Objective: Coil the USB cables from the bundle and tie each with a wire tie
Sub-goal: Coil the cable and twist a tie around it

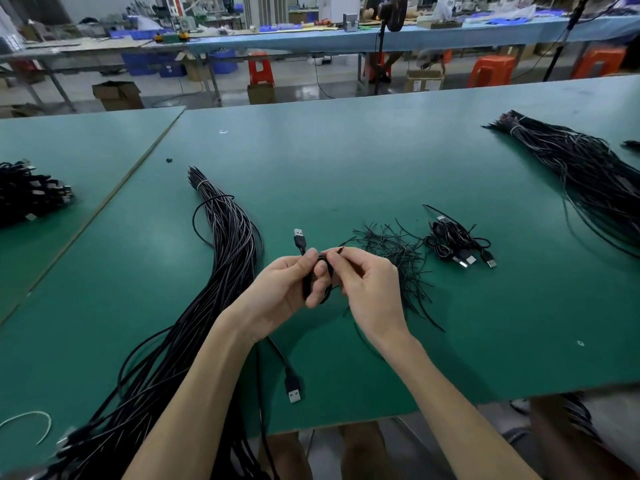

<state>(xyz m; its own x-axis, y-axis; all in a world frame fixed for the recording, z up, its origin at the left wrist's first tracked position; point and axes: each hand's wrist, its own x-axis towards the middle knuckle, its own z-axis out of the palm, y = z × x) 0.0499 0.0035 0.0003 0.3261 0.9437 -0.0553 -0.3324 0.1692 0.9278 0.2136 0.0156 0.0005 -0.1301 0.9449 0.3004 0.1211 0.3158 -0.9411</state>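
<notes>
My flat green surface (346, 161) carries a long bundle of black USB cables (228, 244), a heap of short black wire ties (398, 251), and a few coiled black cables (453, 244).

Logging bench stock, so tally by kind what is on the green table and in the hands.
Long cable bundles: 2
Heaps of coiled cables: 2
Pile of wire ties: 1
Cable coil in the left hand: 1
Wire tie pinched by the right hand: 1
Total: 7
</notes>
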